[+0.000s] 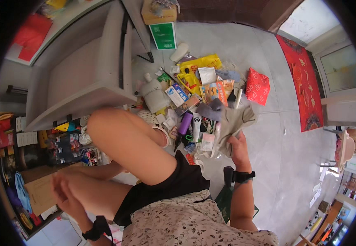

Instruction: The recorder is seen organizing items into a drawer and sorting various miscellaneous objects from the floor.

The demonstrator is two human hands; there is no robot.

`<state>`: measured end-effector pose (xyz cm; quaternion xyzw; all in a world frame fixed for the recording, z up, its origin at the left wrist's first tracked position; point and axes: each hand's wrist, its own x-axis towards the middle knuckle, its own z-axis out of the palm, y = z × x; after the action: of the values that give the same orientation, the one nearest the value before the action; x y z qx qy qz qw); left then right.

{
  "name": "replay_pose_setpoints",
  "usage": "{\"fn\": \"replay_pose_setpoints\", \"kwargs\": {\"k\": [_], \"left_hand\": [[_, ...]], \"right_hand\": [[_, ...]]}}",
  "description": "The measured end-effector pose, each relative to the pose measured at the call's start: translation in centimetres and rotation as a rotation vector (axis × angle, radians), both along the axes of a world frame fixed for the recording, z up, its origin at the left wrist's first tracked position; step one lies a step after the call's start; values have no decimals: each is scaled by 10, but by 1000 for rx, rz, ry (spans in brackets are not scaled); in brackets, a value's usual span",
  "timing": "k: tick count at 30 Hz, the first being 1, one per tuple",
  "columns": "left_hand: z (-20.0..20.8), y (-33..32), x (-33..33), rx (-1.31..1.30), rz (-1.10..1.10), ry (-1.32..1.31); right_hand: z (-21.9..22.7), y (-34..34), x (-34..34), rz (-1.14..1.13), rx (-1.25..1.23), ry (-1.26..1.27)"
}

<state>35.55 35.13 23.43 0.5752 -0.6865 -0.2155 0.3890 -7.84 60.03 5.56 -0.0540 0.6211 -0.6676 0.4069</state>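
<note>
Fingers of the right hand are closed on a limp grey-green cloth, held at the right edge of a floor pile; can't tell if it touches items below. Left hand blurred, beside the bent leg, fingers loosely parted. Nearest the cloth in the pile: pinkish-white packet, white tube, purple cylinder. Farther: blue-white box, yellow bag. Red heart-print pouch sits on the floor, right of the pile. Pulled-out drawer at upper left.
</note>
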Motion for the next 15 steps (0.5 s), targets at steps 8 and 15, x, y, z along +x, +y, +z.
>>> {"fn": "replay_pose_setpoints", "kwargs": {"k": [8, 15], "left_hand": [[25, 18, -162, 464, -744, 502], [12, -7, -137, 430, -635, 326]], "right_hand": [[150, -104, 95, 581, -324, -94], [159, -131, 135, 1144, -294, -191]]}}
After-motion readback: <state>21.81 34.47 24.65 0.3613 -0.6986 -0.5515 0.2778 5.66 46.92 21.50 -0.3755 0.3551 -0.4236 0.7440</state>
